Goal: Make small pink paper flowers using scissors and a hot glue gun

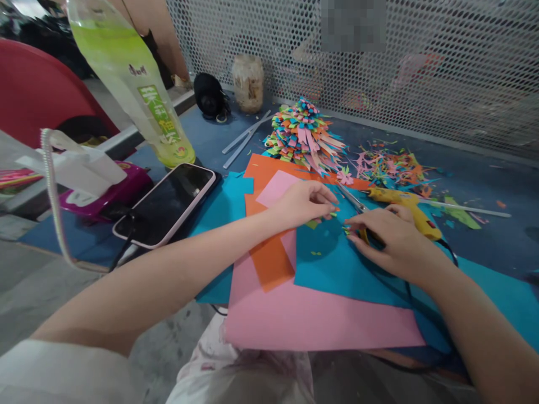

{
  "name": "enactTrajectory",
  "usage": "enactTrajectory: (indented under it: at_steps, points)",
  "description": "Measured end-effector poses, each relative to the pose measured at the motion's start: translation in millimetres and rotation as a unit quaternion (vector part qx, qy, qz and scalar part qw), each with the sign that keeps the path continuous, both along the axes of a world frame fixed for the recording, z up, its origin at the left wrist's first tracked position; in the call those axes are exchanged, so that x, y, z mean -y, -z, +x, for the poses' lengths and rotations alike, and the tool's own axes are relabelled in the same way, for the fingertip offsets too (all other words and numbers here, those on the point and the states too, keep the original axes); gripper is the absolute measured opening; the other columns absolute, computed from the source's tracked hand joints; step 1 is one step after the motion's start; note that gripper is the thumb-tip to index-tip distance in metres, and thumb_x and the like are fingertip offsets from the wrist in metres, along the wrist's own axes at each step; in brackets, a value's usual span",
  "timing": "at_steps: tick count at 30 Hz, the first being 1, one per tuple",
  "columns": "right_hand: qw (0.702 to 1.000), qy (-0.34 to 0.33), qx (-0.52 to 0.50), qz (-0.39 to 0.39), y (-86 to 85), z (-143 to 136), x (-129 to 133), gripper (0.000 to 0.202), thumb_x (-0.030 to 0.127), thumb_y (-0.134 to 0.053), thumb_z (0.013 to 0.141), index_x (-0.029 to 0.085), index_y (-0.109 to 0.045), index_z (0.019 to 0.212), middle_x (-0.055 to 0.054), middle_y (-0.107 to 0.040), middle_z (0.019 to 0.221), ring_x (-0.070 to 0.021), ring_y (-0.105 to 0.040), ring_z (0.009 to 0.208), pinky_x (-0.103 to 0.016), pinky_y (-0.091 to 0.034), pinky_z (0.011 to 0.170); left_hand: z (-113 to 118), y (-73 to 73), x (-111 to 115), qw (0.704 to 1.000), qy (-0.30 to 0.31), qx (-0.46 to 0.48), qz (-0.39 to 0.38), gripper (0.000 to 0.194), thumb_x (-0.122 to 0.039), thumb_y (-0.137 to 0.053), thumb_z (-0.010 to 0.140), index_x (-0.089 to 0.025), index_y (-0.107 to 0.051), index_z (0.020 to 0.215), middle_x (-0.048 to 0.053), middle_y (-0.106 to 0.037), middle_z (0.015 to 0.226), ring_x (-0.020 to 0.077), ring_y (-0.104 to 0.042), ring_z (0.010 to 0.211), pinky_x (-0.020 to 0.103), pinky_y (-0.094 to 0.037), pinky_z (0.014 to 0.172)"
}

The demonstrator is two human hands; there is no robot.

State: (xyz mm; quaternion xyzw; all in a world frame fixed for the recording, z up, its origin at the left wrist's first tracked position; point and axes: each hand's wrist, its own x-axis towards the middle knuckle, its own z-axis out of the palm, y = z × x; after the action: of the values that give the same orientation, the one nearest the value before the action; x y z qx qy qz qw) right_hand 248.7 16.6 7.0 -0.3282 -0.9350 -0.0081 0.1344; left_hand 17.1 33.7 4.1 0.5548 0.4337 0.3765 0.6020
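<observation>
My left hand [304, 201] is closed over the blue paper, its fingertips pinching small colored paper bits [333, 214]. Facing it, my right hand [389, 235] is closed too, with a tiny green-and-blue paper piece [346, 229] between thumb and fingers. A pair of scissors [352, 198] lies just beyond the right hand, its handles partly hidden. Beside that hand rests a yellow hot glue gun [423, 220] with a black cord. Under both hands are sheets of blue [328, 275], orange [272, 269] and pink paper [320, 322]. Behind them stands a cone of layered colorful paper strips [301, 134].
Paper scraps [393, 168] are heaped at the right, near a glue stick [475, 210]. On the left are a phone [168, 202], a tall drink bottle [138, 90] and a purple tissue box [101, 191]. Two clear glue sticks [246, 137], a jar [248, 83] and a perforated metal panel [269, 33] stand behind.
</observation>
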Motion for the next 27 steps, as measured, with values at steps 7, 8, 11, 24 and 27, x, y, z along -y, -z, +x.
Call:
enactTrajectory:
  at_steps: [7,8,11,24,27]
  points:
    - [0.999,0.041,-0.027,-0.013,-2.0,-0.5,-4.8,0.022,0.032,-0.047,0.097,0.026,-0.068,0.101,-0.007,-0.079,0.091,-0.0269,-0.072,0.084,-0.046,-0.046,0.081,-0.8,-0.4,1.2,1.000,-0.004,-0.004,0.000,0.011,-0.002,-0.066,0.085,-0.012,-0.063,0.082,-0.001,-0.067,0.066,0.0084,-0.067,0.060,0.018,-0.054,0.053]
    - [0.998,0.046,-0.031,-0.015,-2.8,-0.7,-5.6,0.023,0.032,-0.047,0.097,0.025,-0.069,0.101,-0.008,-0.079,0.091,-0.0269,-0.072,0.083,-0.045,-0.048,0.079,-0.9,-0.6,1.5,1.000,-0.005,-0.005,0.001,0.010,-0.002,-0.066,0.085,-0.012,-0.063,0.083,-0.001,-0.067,0.067,0.0086,-0.067,0.060,0.018,-0.054,0.053]
    - [0.995,0.063,-0.063,-0.035,-5.1,-1.6,-5.9,0.024,0.029,-0.047,0.095,0.022,-0.070,0.099,-0.009,-0.079,0.093,-0.0270,-0.074,0.085,-0.042,-0.055,0.074,-1.1,-1.1,2.0,1.000,-0.003,-0.011,0.005,0.010,-0.002,-0.066,0.085,-0.011,-0.064,0.083,0.000,-0.068,0.068,0.0086,-0.067,0.060,0.018,-0.054,0.053]
    - [0.918,0.159,-0.267,-0.248,-5.4,-7.4,1.0,0.035,0.056,-0.068,0.085,0.027,-0.071,0.103,-0.006,-0.081,0.089,-0.0266,-0.077,0.081,-0.046,-0.064,0.079,-0.3,-1.3,2.4,1.000,-0.004,-0.019,0.012,0.012,-0.001,-0.068,0.079,-0.012,-0.065,0.084,-0.001,-0.068,0.068,0.0082,-0.065,0.060,0.018,-0.052,0.054]
    - [0.907,0.161,-0.284,-0.266,-6.1,-8.2,0.9,0.037,0.059,-0.071,0.081,0.026,-0.072,0.099,-0.006,-0.080,0.087,-0.0266,-0.078,0.082,-0.045,-0.064,0.079,-1.0,-0.4,2.0,1.000,0.007,-0.015,0.021,0.016,0.002,-0.067,0.077,-0.012,-0.065,0.085,-0.002,-0.068,0.068,0.0068,-0.063,0.058,0.017,-0.051,0.055]
